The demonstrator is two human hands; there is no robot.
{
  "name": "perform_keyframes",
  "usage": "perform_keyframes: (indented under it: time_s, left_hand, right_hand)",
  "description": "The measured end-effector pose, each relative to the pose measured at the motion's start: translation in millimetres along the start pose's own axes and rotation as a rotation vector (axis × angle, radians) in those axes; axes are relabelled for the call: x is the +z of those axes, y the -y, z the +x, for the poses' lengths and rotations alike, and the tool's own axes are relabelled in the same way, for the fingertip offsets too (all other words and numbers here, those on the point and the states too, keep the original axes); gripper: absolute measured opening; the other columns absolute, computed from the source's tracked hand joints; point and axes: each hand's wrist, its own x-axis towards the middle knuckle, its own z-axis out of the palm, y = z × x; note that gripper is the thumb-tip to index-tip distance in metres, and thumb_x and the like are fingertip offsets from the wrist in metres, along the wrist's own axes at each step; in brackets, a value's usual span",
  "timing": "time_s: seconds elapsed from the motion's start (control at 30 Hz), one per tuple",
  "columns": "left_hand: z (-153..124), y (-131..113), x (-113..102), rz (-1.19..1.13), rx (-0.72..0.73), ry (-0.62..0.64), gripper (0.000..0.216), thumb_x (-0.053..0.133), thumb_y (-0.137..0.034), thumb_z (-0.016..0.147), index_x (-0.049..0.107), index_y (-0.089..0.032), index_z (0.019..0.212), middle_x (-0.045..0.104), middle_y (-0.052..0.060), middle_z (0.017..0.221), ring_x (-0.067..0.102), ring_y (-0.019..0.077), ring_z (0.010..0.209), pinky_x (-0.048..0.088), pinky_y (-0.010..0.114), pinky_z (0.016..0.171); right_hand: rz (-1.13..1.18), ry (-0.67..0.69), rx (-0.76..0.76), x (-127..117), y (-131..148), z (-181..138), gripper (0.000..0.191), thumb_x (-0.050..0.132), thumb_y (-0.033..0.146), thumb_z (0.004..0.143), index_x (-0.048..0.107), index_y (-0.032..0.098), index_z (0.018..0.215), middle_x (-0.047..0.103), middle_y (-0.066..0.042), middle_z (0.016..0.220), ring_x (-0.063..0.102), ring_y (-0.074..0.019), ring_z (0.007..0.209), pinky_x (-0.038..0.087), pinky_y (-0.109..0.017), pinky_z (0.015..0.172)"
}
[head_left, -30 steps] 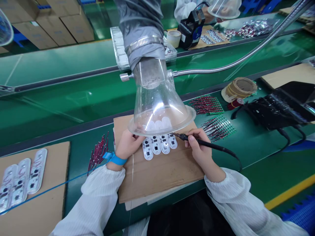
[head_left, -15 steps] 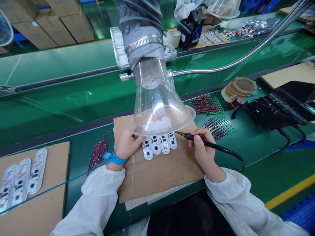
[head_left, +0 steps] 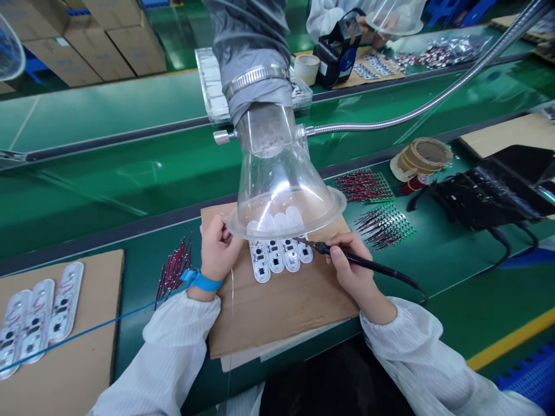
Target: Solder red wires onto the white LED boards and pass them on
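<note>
My right hand (head_left: 353, 263) grips a black soldering iron (head_left: 342, 254) like a pen. Its tip lies over the upper part of the white circuit boards (head_left: 275, 257), which stand side by side in a row on brown cardboard (head_left: 286, 306). Left of the boards, my left hand (head_left: 220, 248) is closed with curled fingers, a blue wrist strap (head_left: 203, 281) below it. A thin silvery solder wire (head_left: 233, 292) trails down from this hand; the fingertips are partly hidden. A clear fume hood (head_left: 284, 196) hangs over the boards' far ends.
Dark red wires (head_left: 173, 266) lie left of the cardboard. Green boards with red wires (head_left: 384, 225), a tape roll (head_left: 422, 156) and a black stand (head_left: 498, 185) lie right. Finished-looking white strips (head_left: 65, 300) rest on another cardboard. A co-worker's hand (head_left: 379, 37) shows across the bench.
My left hand has drawn back up and left, away from the boards. My right hand has moved the soldering iron left, bringing its tip over the boards.
</note>
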Motion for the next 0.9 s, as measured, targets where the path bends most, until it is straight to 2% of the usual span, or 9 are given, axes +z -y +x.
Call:
perform_keyframes:
  time_s: [0.13, 0.23, 0.37, 0.47, 0.57, 0.77, 0.9]
  left_hand:
    - [1.1, 0.7, -3.7, 0.020, 0.026, 0.029, 0.032, 0.069, -0.027, 0.088, 0.042, -0.026, 0.072, 0.039, -0.006, 0.066, 0.041, 0.0123, 0.059, 0.034, 0.025, 0.053]
    - [3.7, 7.2, -10.0, -0.020, 0.043, 0.035, 0.021, 0.068, -0.026, 0.088, 0.051, -0.025, 0.076, 0.037, -0.007, 0.066, 0.037, 0.0117, 0.056, 0.031, 0.025, 0.051]
    - [6.4, 13.2, -15.2, -0.067, 0.039, 0.030, 0.012, 0.068, -0.024, 0.089, 0.058, -0.025, 0.082, 0.037, -0.007, 0.065, 0.037, 0.0117, 0.056, 0.032, 0.024, 0.052]
    - [6.7, 11.6, -15.4, -0.051, 0.095, 0.111, 0.020, 0.071, -0.023, 0.089, 0.054, -0.024, 0.077, 0.040, -0.007, 0.064, 0.040, 0.0115, 0.055, 0.034, 0.025, 0.053]
    - [7.2, 8.9, -15.4, -0.022, 0.136, 0.139, 0.022, 0.070, -0.021, 0.089, 0.053, -0.025, 0.076, 0.042, -0.007, 0.063, 0.041, 0.0118, 0.054, 0.034, 0.025, 0.053]
    - [8.7, 8.5, -15.5, 0.037, 0.091, 0.187, 0.034, 0.069, -0.027, 0.089, 0.040, -0.026, 0.071, 0.047, -0.006, 0.062, 0.044, 0.0134, 0.056, 0.038, 0.027, 0.056]
    - [8.3, 8.7, -14.9, 0.020, 0.095, 0.191, 0.029, 0.068, -0.027, 0.090, 0.045, -0.026, 0.073, 0.049, -0.005, 0.063, 0.045, 0.0133, 0.055, 0.039, 0.027, 0.056]
  right_hand:
    - [0.046, -0.004, 0.007, 9.6, 15.3, 1.0, 0.025, 0.070, 0.052, 0.113, 0.071, 0.028, 0.108, 0.072, -0.001, 0.086, 0.069, -0.0193, 0.069, 0.057, -0.032, 0.063]
    - [0.008, -0.018, -0.014, 18.6, 24.0, 5.3, 0.026, 0.070, 0.055, 0.112, 0.071, 0.029, 0.108, 0.076, -0.003, 0.090, 0.073, -0.0209, 0.073, 0.059, -0.034, 0.066]
    - [-0.042, 0.029, -0.020, 27.2, 25.8, 11.7, 0.036, 0.065, 0.062, 0.111, 0.071, 0.028, 0.102, 0.074, -0.003, 0.083, 0.070, -0.0215, 0.067, 0.057, -0.035, 0.061]
    - [-0.022, 0.030, -0.023, 29.7, 22.2, 13.8, 0.040, 0.063, 0.065, 0.112, 0.070, 0.028, 0.097, 0.072, -0.002, 0.080, 0.067, -0.0211, 0.064, 0.055, -0.035, 0.059]
    - [-0.026, 0.026, -0.022, 29.4, 16.8, 12.6, 0.036, 0.065, 0.061, 0.111, 0.071, 0.028, 0.097, 0.073, -0.002, 0.080, 0.068, -0.0216, 0.065, 0.056, -0.035, 0.059]
    - [-0.070, 0.064, -0.020, 28.6, 9.0, 10.2, 0.029, 0.070, 0.058, 0.109, 0.074, 0.030, 0.102, 0.078, -0.005, 0.087, 0.074, -0.0252, 0.074, 0.061, -0.037, 0.061]
    - [-0.066, 0.067, -0.027, 28.8, 8.2, 11.0, 0.029, 0.071, 0.058, 0.109, 0.074, 0.030, 0.101, 0.078, -0.004, 0.087, 0.074, -0.0253, 0.074, 0.062, -0.037, 0.062]
